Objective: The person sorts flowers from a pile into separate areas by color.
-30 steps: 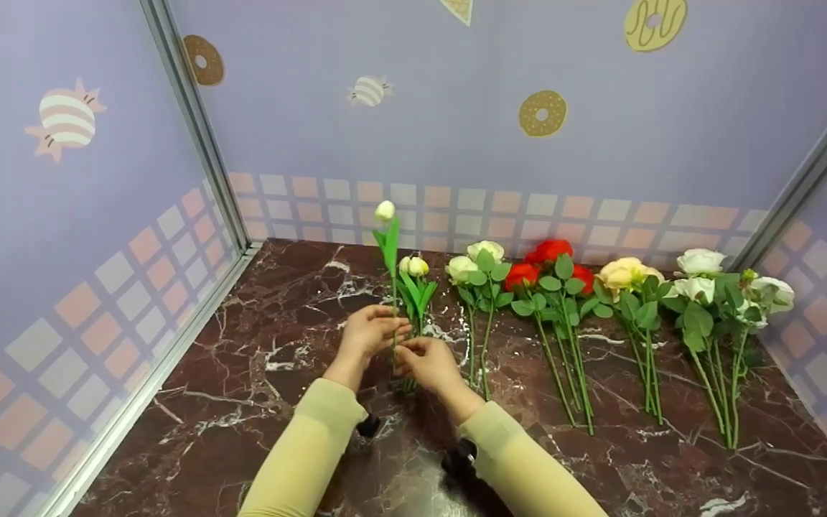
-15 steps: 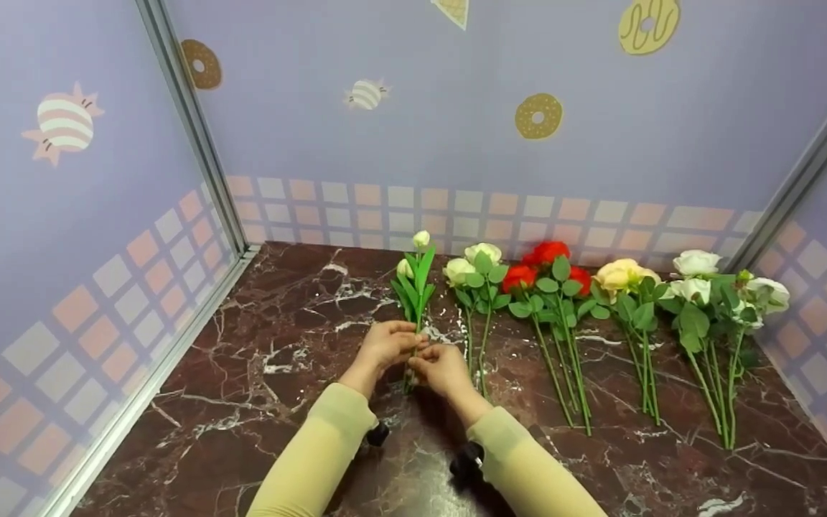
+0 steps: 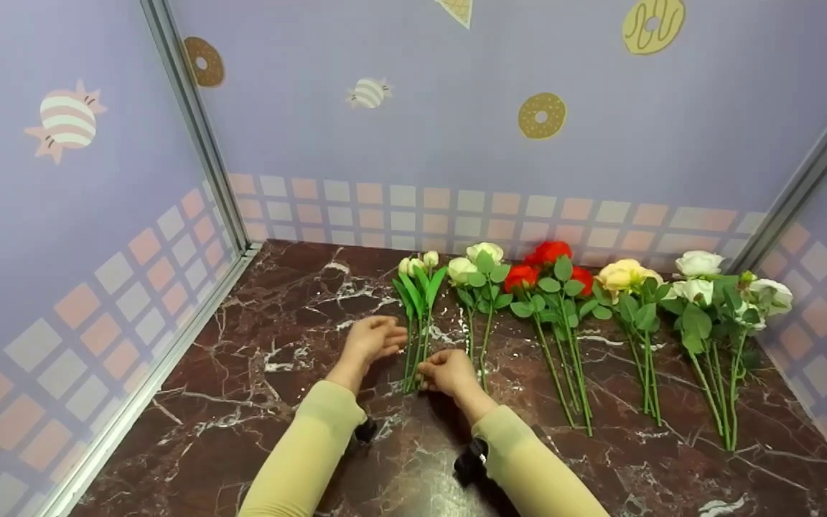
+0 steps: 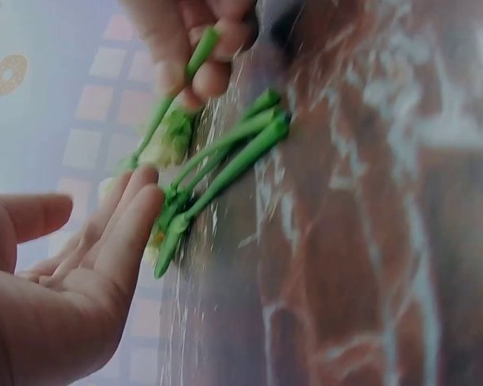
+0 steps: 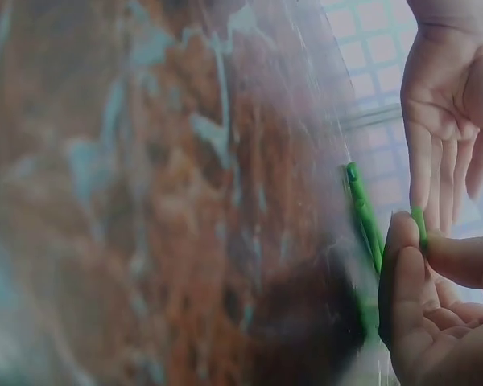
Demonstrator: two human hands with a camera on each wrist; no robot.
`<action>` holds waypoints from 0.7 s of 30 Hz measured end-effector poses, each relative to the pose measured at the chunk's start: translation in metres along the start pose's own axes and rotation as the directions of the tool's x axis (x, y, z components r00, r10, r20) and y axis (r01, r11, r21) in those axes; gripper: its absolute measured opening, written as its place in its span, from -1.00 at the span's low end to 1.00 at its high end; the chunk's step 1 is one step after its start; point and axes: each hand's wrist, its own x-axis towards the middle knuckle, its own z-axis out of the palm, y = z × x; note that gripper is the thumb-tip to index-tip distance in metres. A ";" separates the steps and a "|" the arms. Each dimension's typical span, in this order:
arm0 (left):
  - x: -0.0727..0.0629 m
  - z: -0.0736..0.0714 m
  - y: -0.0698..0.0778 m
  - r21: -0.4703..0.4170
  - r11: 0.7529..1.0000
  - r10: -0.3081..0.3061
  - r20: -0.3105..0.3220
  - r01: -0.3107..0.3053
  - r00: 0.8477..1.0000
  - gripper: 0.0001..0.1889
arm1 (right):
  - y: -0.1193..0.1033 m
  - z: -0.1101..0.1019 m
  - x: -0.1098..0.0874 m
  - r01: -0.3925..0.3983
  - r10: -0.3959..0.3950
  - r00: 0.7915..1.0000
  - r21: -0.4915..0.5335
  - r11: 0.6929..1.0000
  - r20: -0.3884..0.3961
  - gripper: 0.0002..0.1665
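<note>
A small bunch of white tulips point(image 3: 422, 283) with long green leaves lies on the dark marbled table. My right hand point(image 3: 451, 372) pinches the lower stem of one tulip point(image 4: 203, 50) between thumb and fingertips; its cut end pokes out past them in the left wrist view. Below that stem, the other tulip stems point(image 4: 245, 149) lie together on the table. To the left of the bunch is my left hand point(image 3: 372, 339), fingers stretched out and holding nothing. In the right wrist view this left hand point(image 5: 455, 96) appears behind the pinched stem end point(image 5: 419, 225).
Further right lie separate bunches in a row: cream roses point(image 3: 472, 267), red roses point(image 3: 548, 262), peach-yellow flowers point(image 3: 627, 276) and white roses point(image 3: 701, 276), stems toward me. A patterned back wall point(image 3: 442, 143) and a left side wall point(image 3: 119, 194) enclose the table point(image 3: 241, 445).
The raised tulip has moved right and down onto the other tulips. My left hand has let go of its stem and drawn off left; my right hand has shifted slightly right with the stem.
</note>
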 end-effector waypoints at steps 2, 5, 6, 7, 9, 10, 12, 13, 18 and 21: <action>0.002 -0.004 0.003 -0.012 1.000 0.021 -0.055 -0.021 0.998 -0.59 | 0.000 0.000 0.000 -0.010 0.010 1.000 -0.001 1.000 0.007 -0.87; 0.005 -0.009 0.009 0.007 0.998 0.059 -0.136 -0.058 0.989 -0.56 | 0.000 -0.001 -0.001 -0.013 0.013 1.000 -0.032 0.999 0.015 -0.85; 0.006 -0.011 0.011 0.026 0.997 0.076 -0.161 -0.073 0.984 -0.54 | 0.000 -0.001 -0.001 -0.018 0.018 1.000 -0.032 0.999 0.020 -0.85; 0.007 -0.013 0.012 0.049 0.995 0.093 -0.185 -0.085 0.978 -0.54 | 0.000 -0.001 -0.001 -0.023 0.023 0.999 -0.033 0.999 0.025 -0.85; 0.009 -0.016 0.015 0.109 0.989 0.127 -0.228 -0.104 0.965 -0.53 | -0.001 -0.003 -0.001 -0.027 0.029 0.999 -0.057 0.998 0.034 -0.85; 0.011 -0.018 0.016 0.149 0.983 0.145 -0.243 -0.111 0.959 -0.53 | -0.001 -0.004 -0.001 -0.033 0.036 0.999 -0.070 0.997 0.038 -0.86; 0.013 -0.021 0.018 0.234 0.965 0.176 -0.260 -0.114 0.950 -0.54 | -0.002 -0.006 -0.001 -0.043 0.048 0.998 -0.103 0.994 0.047 -0.84; 0.015 -0.023 0.018 0.274 0.955 0.188 -0.261 -0.114 0.947 -0.54 | -0.002 -0.007 -0.001 -0.043 0.049 0.998 -0.125 0.991 0.049 -0.81; 0.030 -0.033 0.018 0.442 0.887 0.263 -0.256 -0.129 0.930 -0.52 | -0.005 -0.012 -0.002 0.016 -0.003 0.999 -0.258 0.966 0.052 -0.68; 0.036 -0.036 0.019 0.501 0.857 0.284 -0.263 -0.121 0.922 -0.50 | -0.007 -0.014 -0.002 0.077 -0.060 0.997 -0.351 0.933 0.058 -0.70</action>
